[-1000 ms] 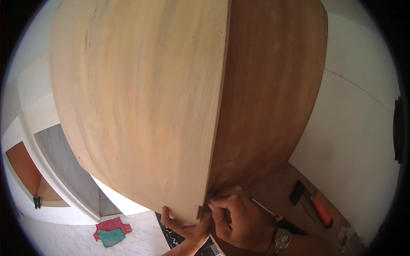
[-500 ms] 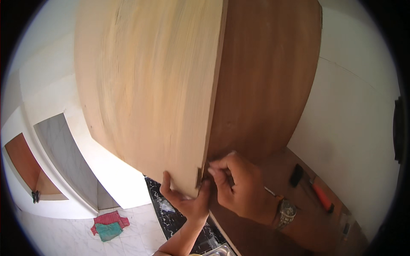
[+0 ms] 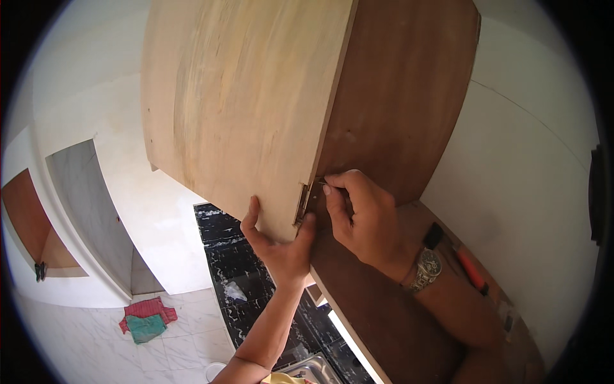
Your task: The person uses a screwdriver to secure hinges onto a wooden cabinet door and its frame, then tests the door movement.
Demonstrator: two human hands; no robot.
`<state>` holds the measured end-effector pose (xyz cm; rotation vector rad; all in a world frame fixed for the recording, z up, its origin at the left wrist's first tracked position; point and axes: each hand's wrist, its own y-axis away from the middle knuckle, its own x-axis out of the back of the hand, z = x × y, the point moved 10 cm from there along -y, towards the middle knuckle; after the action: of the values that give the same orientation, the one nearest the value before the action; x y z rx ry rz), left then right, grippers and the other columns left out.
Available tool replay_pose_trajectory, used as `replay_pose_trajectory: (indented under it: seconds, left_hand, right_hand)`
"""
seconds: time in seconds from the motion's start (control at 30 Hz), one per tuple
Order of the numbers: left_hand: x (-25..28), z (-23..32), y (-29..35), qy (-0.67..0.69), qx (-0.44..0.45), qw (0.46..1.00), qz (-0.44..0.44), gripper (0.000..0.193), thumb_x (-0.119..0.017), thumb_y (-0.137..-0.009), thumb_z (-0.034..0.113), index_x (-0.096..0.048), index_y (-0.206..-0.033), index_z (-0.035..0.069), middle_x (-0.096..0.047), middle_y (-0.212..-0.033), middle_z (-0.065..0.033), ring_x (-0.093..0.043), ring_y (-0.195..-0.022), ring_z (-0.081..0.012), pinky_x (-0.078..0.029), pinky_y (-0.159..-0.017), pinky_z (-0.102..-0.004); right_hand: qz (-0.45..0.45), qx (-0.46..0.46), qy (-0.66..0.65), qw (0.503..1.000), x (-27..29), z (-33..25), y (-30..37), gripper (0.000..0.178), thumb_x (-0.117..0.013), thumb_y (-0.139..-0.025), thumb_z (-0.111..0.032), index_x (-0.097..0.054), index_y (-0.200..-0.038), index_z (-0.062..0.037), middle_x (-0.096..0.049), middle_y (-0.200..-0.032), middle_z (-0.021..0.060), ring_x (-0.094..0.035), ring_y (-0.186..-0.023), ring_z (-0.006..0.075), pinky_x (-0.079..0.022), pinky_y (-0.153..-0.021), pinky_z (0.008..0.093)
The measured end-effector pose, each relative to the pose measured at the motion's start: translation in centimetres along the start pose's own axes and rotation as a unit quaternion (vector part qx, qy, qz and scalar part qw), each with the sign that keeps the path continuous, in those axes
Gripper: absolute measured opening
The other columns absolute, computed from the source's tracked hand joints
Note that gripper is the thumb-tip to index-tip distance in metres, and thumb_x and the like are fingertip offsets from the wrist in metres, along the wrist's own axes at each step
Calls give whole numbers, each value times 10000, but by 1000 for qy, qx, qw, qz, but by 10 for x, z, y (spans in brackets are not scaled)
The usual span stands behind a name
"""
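Observation:
A light wooden door panel (image 3: 236, 115) stands ajar against a darker brown wooden cabinet side (image 3: 396, 96). On the panel's lower edge sits a narrow brass-coloured hinge (image 3: 303, 203). My left hand (image 3: 284, 249) grips the panel's bottom corner, its thumb close under the hinge and a finger pointing up on the panel's face. Beside the hinge's upper end, my right hand (image 3: 368, 217) is closed in a pinch against the cabinet side. What its fingertips hold is too small to name. A metal watch (image 3: 426, 269) is on my right wrist.
A red-handled tool (image 3: 471, 269) and a black-headed item (image 3: 433, 235) lie on the brown shelf (image 3: 384, 320) near the white wall. Below are a black marbled counter (image 3: 240, 275) and a metal sink (image 3: 313, 370). Red and green cloths (image 3: 147, 323) lie on the tiled floor.
The view has shifted, so panel, hinge and hands appear higher. My right fingertips are now at the hinge's upper end. The orange-handled tool near my wrist no longer shows.

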<state>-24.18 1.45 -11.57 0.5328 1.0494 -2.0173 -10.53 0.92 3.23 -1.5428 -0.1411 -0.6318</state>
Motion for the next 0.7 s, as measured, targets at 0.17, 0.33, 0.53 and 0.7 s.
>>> replay_pose_trajectory:
  seconds: [0.17,0.33,0.53,0.7]
  left_hand:
    - [2,-1,0,-12,-15,1000,8,903,-826,-755,8,-302,-1489,55,-464,-1351,-183,-495,-1258,-266,-416,-1086,-389]
    - [1,3,0,-22,-25,999,11,899,-818,-759,0,-300,-1492,61,-465,-1349,-179,-496,-1258,-262,-418,-1084,-391]
    - [5,-1,0,-6,-2,1000,17,901,-816,-760,3,-295,-1492,67,-469,-1346,-181,-498,-1258,-265,-414,-1087,-396]
    - [3,5,0,-33,-20,999,-2,893,-822,-761,15,-298,-1483,49,-477,-1337,-191,-508,-1248,-264,-432,-1073,-387]
  right_hand:
    - [-36,33,36,998,-4,-10,4,115,-656,-930,-63,-592,-1019,-30,-654,-884,142,-680,-722,339,-571,-598,411]
    - [-47,55,34,997,-7,-13,2,130,-679,-924,-36,-592,-1020,-22,-645,-855,126,-673,-677,310,-548,-576,387]
    - [-52,51,34,997,-10,-13,2,112,-639,-944,-70,-558,-1003,-21,-643,-866,143,-684,-688,324,-563,-567,405]
    - [-37,45,39,998,-13,-11,7,119,-637,-951,-79,-554,-1011,-18,-644,-852,155,-679,-678,336,-559,-562,413]
